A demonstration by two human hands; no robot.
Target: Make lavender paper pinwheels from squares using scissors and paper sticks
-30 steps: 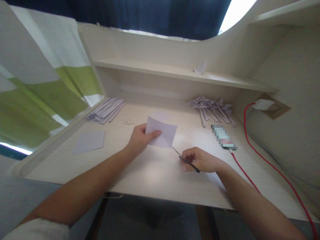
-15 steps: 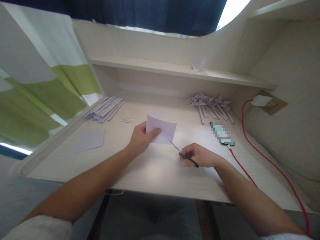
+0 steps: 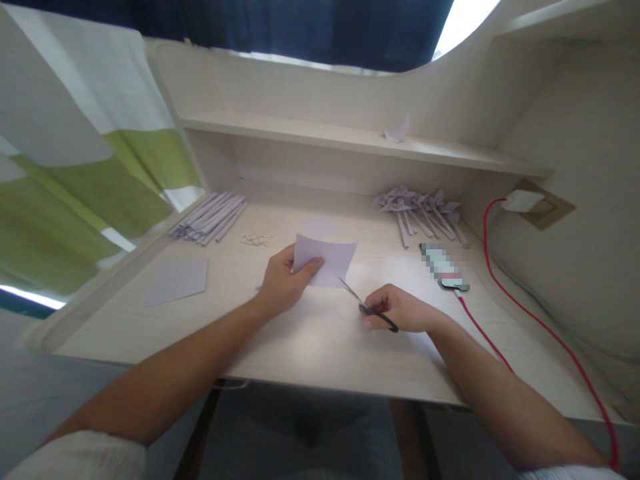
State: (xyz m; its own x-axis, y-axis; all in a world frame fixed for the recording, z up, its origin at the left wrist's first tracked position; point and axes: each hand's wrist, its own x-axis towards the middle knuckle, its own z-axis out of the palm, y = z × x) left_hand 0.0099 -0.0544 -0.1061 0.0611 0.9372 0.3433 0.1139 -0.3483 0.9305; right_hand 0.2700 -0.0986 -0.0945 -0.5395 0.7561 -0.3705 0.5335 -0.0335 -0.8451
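My left hand [image 3: 283,283] pinches a pale lilac sheet of paper [image 3: 326,260] by its left edge and holds it just above the desk [image 3: 310,333]. My right hand [image 3: 400,309] grips small black-handled scissors [image 3: 364,304]. Their blades point up and left toward the sheet's lower right edge, a short way from it.
A bundle of rolled paper sticks [image 3: 210,217] lies at the back left, small white bits [image 3: 257,240] beside it. A flat lilac sheet [image 3: 177,280] rests at the left. Paper pinwheels [image 3: 423,209] are piled at the back right. A phone [image 3: 444,267] on a red cable [image 3: 545,333] lies at the right.
The scissors' tip has drawn back from under the sheet's lower corner. The sheet has tilted slightly. The camera has shifted a little.
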